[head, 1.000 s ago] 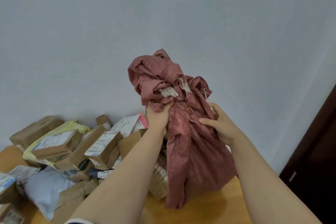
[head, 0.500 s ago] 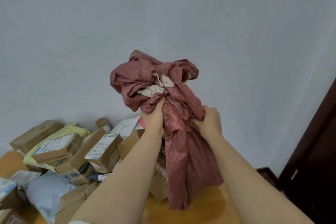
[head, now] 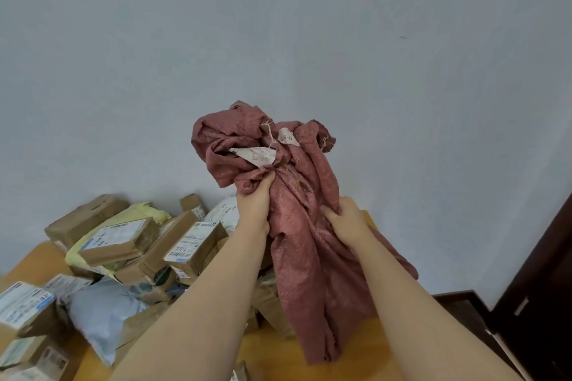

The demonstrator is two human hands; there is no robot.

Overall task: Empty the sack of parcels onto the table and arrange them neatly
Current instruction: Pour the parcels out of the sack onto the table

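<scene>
Head view: both hands, left (head: 254,198) and right (head: 346,219), grip the limp sack (head: 306,244) above bare tabletop (head: 365,346); parcels (head: 123,244) crowd its left, by the wall (head: 278,40).

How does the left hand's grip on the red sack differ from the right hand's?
The left hand clutches the red sack higher, just under its bunched top; the right hand grips lower, on the hanging side. The left hand is nearer the parcels. Both are closed on the fabric, above the table.

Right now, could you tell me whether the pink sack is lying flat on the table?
No, both the left hand and the right hand hold the crumpled pink sack up above the wooden table.
</scene>
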